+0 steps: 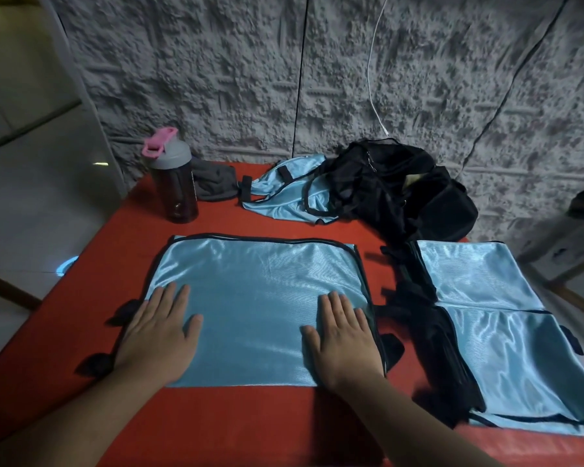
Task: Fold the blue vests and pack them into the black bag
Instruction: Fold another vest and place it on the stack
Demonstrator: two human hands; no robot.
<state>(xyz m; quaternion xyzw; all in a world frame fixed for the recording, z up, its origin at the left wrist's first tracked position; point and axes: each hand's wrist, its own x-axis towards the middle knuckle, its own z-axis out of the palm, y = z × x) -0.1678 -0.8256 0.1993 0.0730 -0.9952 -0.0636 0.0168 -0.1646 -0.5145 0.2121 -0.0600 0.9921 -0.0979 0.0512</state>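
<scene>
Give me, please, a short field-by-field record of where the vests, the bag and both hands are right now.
left hand: flat on the centre vest, fingers straight
right hand: flat on the same vest
folded vests: stacked at the right of the red table
unfolded vest: crumpled at the back, beside the black bag
bottle: upright, back left

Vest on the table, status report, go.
Left hand and right hand flat on vest. Folded vests stacked right. Black bag open behind, crumpled vest beside it.
</scene>
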